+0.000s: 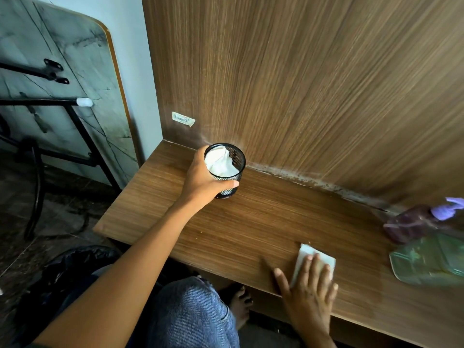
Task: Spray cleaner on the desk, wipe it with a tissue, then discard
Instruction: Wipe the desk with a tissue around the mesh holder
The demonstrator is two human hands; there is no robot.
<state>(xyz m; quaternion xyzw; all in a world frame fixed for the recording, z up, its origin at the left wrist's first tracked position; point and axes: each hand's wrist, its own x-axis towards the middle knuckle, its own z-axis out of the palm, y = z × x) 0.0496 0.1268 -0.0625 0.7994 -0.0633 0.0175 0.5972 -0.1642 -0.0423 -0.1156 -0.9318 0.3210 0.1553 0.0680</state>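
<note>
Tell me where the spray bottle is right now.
In the head view the spray bottle lies at the far right of the desk, near the back panel, just behind a green plastic packet and beyond the right hand.

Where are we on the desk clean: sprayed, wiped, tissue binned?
Spraying looks finished: the spray bottle lies untouched at the desk's right end. Wiping is in hand: the right hand presses a folded tissue flat on the desk, while the left hand grips the black mesh cup, which holds a crumpled tissue. Left: finishing the wipe and discarding the folded tissue.
</note>
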